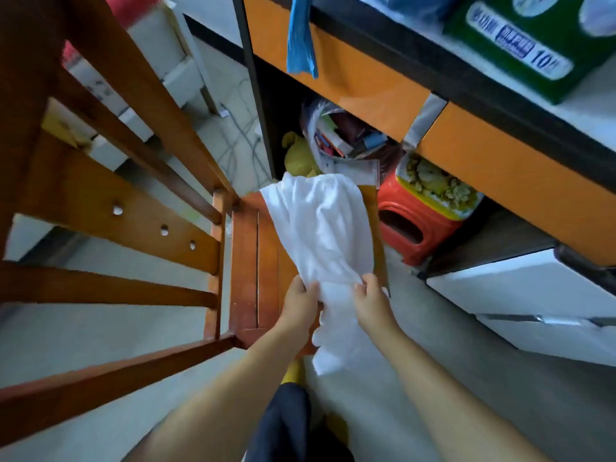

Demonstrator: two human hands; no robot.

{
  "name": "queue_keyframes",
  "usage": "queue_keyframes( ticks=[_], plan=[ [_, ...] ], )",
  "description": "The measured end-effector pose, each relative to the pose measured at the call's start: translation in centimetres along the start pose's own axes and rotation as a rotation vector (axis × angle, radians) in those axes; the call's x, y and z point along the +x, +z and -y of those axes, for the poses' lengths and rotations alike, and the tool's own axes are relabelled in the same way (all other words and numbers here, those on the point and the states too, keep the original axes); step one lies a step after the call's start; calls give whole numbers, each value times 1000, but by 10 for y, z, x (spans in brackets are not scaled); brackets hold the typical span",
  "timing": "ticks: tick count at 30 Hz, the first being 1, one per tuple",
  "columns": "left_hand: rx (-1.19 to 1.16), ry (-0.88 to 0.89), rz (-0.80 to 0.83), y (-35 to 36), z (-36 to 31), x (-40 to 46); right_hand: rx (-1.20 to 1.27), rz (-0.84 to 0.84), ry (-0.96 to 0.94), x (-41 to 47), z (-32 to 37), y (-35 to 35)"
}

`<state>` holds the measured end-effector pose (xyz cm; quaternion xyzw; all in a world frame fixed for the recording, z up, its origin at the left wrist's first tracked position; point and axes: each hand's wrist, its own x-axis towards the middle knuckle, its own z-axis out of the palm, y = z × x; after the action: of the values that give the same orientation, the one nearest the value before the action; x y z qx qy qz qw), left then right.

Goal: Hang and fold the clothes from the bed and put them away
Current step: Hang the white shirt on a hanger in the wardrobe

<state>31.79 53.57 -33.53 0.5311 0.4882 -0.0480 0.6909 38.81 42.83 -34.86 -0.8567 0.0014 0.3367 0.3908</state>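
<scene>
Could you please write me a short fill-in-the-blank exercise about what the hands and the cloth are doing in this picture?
1. Both the left hand and the right hand grip a garment whose colour is ____.
2. The garment lies spread on the seat of a wooden ____.
3. The plastic stool under the orange desk is coloured ____.
4. A ____ plastic bag hangs over the desk's front edge.

Missing words: white; chair; red; blue
</scene>
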Motion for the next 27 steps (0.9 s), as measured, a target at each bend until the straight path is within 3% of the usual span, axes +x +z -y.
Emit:
queue_keyframes(
  ticks=[7, 10, 13, 19, 24, 27],
  plan=[
    [-121, 50, 43, -14, -41, -145, 221, 211, 4, -111, 61, -59],
    [-115, 153, 35, -29, -42, -200, 200, 347, -42, -151, 85, -79],
    [-113, 205, 26, -56, -33, -254, 14, 567, -199, -189, 117, -85],
    [-440, 150, -54, -145, 6, -338, -255, 908, -417, -285, 193, -34],
    [-791, 202, -240, -237, 51, -394, -183, 1051, -524, -362, 241, 30],
    [-971, 217, -348, -296, 82, -430, -92, 1045, -570, -403, 263, 73]
  ],
)
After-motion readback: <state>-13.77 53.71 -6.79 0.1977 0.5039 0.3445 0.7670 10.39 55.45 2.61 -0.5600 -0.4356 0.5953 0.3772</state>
